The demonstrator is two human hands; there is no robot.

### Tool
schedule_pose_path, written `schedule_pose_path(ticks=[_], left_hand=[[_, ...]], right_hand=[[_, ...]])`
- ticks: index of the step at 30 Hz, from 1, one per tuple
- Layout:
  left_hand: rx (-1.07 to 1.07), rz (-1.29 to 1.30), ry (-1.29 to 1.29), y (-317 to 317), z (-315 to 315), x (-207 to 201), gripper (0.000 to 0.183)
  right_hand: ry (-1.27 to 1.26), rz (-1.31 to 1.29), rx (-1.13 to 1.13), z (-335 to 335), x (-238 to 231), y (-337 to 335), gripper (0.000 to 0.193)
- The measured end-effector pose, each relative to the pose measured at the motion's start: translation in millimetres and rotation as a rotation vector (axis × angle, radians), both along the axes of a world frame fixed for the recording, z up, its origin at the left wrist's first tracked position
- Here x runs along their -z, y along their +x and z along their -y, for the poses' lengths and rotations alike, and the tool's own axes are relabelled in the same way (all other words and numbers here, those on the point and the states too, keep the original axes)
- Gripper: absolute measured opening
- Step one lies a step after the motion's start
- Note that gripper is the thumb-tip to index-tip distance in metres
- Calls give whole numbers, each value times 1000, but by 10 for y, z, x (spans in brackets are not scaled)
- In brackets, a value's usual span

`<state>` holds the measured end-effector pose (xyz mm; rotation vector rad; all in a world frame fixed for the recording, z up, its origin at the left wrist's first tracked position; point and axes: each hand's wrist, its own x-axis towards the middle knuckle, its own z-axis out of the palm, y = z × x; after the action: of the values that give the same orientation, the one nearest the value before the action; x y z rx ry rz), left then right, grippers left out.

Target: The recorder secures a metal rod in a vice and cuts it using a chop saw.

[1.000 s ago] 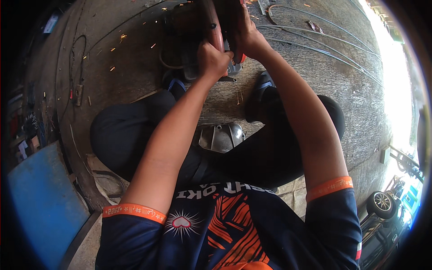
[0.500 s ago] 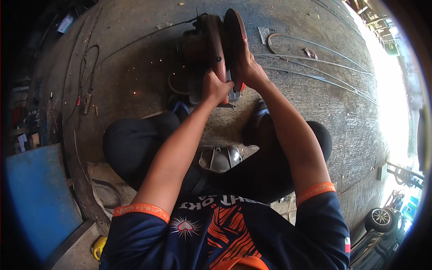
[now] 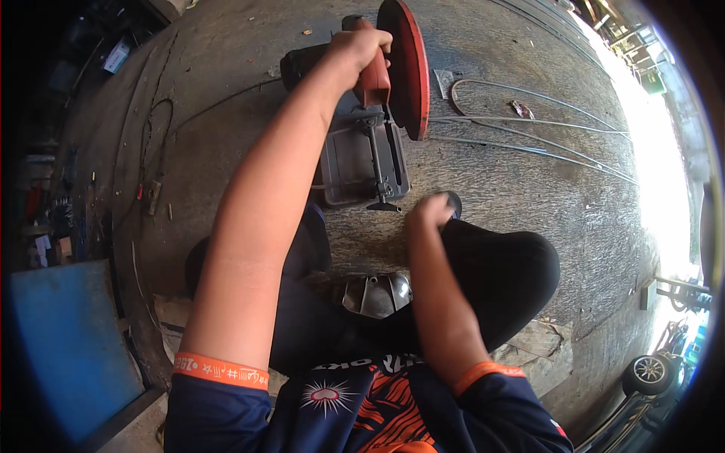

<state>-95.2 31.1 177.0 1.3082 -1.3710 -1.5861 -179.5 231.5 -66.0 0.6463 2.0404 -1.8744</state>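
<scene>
A chop saw [image 3: 375, 87] with a dark motor and a reddish housing stands on the floor in front of me. On its right side is a large red disc [image 3: 411, 72]. My left hand [image 3: 361, 49] is closed around the top of the saw's reddish arm, beside the disc. Below it the grey saw base [image 3: 362, 170] shows, with a clamp screw [image 3: 375, 151] along it. My right hand [image 3: 430, 211] is low, by my right foot and sandal [image 3: 454, 202], and away from the saw. It is blurred, so its fingers are hard to make out.
Thin metal rods [image 3: 544, 124] and a bent cable lie on the floor to the right. A rounded metal cover [image 3: 377, 294] sits between my legs. At left leans a blue panel [image 3: 75, 347]. A small wheeled vehicle [image 3: 648, 371] stands at lower right.
My right hand has left the disc and come down towards my right foot. My left hand has moved up the saw arm, which is now raised, exposing the base. The flying sparks are gone.
</scene>
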Motion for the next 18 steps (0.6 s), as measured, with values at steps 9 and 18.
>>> schedule_pose_path(ticks=[9,18], left_hand=[[70,5,96,5,205,-125,15],[84,127,77,8,154,-194,31]], right_hand=[[-1203,1552,-202,-422,1042,499,42],[-17,-191,-611,-380,1396,1003,23]])
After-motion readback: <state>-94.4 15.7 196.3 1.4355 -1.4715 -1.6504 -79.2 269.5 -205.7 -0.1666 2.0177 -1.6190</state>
